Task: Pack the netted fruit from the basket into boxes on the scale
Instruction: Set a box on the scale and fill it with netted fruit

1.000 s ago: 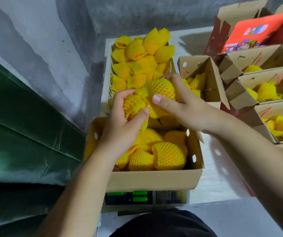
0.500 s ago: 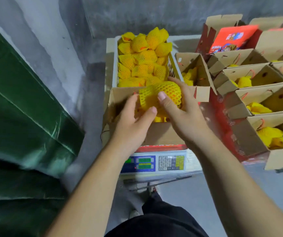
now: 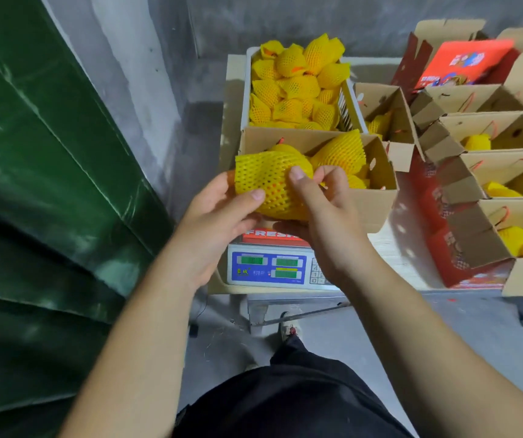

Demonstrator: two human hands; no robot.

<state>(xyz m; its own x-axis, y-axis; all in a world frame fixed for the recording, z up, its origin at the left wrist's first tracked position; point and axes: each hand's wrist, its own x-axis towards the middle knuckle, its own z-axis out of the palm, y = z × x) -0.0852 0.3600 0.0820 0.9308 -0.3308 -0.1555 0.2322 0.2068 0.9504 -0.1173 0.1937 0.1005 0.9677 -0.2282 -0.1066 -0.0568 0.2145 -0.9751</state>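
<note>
Held fruit: a rounded fruit in yellow foam mesh netting [image 3: 269, 184], its orange skin showing through the diamond holes, the sleeve's open end flaring up and left; it sits over the near left edge of the box.
Left hand: the left hand [image 3: 213, 216] cups the fruit from the left, thumb pressed on the net.
Right hand: the right hand [image 3: 326, 213] grips it from the right, thumb on top, fingers curled.
Box: an open brown corrugated cardboard box [image 3: 377, 197] on the scale, with more netted fruit inside.
Scale: a white electronic scale with blue panel and green displays [image 3: 269, 267].
Basket: a white plastic basket [image 3: 350, 105] behind the box, heaped with soft, crumpled yellow-netted fruit.
Side boxes: a row of open cardboard boxes [image 3: 487, 172] to the right, part filled.
</note>
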